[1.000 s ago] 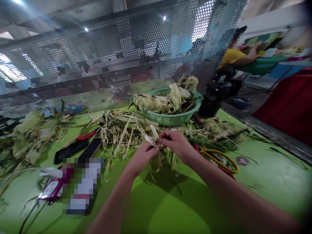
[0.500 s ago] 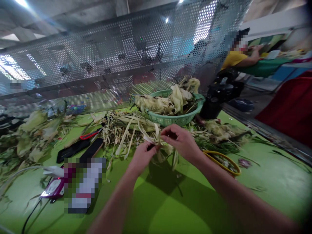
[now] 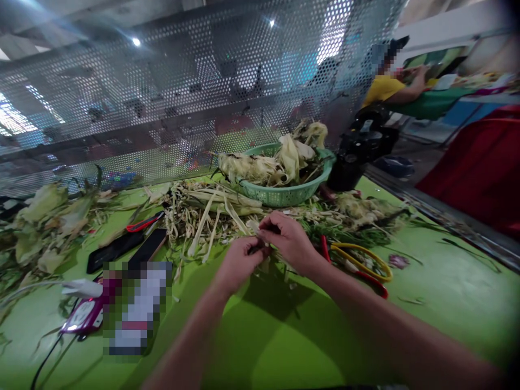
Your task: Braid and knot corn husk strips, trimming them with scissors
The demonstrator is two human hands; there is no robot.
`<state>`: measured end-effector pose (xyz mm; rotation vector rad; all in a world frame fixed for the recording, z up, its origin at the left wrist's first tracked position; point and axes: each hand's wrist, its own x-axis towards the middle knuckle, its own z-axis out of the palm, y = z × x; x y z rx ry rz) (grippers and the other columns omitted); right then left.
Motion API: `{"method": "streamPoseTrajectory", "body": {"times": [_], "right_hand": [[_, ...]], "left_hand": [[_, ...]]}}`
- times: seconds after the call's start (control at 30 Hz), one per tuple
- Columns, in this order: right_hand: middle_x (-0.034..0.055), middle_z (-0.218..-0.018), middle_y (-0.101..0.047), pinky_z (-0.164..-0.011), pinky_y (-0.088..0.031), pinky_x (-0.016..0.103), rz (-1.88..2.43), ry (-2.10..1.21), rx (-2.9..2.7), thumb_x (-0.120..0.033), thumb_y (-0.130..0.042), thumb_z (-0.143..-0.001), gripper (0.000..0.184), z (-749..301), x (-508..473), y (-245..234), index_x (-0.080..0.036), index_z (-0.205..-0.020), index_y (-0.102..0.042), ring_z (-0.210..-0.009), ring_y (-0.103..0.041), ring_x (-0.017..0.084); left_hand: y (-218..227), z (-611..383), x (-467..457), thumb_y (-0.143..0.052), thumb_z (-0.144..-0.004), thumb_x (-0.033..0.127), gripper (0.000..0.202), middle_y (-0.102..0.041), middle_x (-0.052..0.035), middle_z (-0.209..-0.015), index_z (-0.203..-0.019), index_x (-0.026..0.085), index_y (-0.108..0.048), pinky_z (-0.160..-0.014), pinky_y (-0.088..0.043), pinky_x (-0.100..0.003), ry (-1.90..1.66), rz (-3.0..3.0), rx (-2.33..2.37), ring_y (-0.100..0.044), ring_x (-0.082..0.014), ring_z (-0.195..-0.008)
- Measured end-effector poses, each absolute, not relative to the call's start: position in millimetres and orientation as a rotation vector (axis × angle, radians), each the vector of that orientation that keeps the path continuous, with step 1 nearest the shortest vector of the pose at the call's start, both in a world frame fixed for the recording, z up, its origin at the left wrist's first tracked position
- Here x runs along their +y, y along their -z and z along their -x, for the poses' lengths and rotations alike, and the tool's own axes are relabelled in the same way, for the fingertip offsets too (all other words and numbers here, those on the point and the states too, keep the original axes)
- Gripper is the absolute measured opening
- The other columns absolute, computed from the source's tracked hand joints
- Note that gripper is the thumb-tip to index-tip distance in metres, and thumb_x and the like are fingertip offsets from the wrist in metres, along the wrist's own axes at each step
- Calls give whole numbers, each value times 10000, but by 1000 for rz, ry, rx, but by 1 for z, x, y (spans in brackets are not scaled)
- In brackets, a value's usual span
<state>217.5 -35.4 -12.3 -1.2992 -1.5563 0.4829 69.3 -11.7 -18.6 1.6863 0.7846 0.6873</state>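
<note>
My left hand [image 3: 239, 264] is closed in a pinch on a pale strip of corn husk [image 3: 253, 226]. Beside it, my right hand [image 3: 290, 242] pinches the same husk, its fingertips almost touching the left ones. The fingers hide most of the husk, and a few loose ends hang below them. Just behind my hands lies a heap of dried husk strips [image 3: 203, 219]. Next to my right forearm rest tools with a yellow looped handle [image 3: 379, 261] and red handles [image 3: 376, 285], partly hidden by the arm.
A green basket [image 3: 284, 194] full of husks and corn silk stands at the back, against a perforated metal screen [image 3: 170, 119]. A black container [image 3: 351, 154] is right of it. At left lie phones [image 3: 148, 249], a purple power bank [image 3: 83, 314] and husks [image 3: 44, 222]. A co-worker [image 3: 384, 89] sits beyond.
My fingers have drawn closer around the husk, so less of it shows. The red handles beside my right forearm have come into sight. The whole view has shifted slightly.
</note>
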Motion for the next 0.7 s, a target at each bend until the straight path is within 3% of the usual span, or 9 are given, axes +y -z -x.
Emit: {"method": "streamPoseTrajectory", "body": {"times": [0.23,0.4,0.7], "right_hand": [[28,-838,-588,-614,-400,250,1306,-599,-1383,-323,-589,-810,177,-229,-33,0,-184,-919,-584,-701,-518,139],[-6,-698,-566,-596,-373,248,1349,-884,-1484,-407,-589,-799,236,-230,-35,-3,-172,-780,-595,-649,-487,132],[-10,-670,-566,-624,-384,256,1298,-839,-1418,-355,-618,-758,192,-232,-28,8,-166,-727,-611,-650,-498,134]], "left_hand": [[15,-69,-10,-578,-789,379,240,-577,-9,-713,-809,154,-657,-661,-376,-234,-844,-1374,787,-484,-127,-691],[14,-66,-6,-603,-781,359,212,-602,-19,-770,-848,165,-660,-720,-391,-239,-957,-1228,801,-506,-129,-740],[18,-64,-3,-631,-757,311,185,-452,30,-596,-692,141,-594,-581,-307,-214,-951,-1247,812,-373,-86,-581]]}}
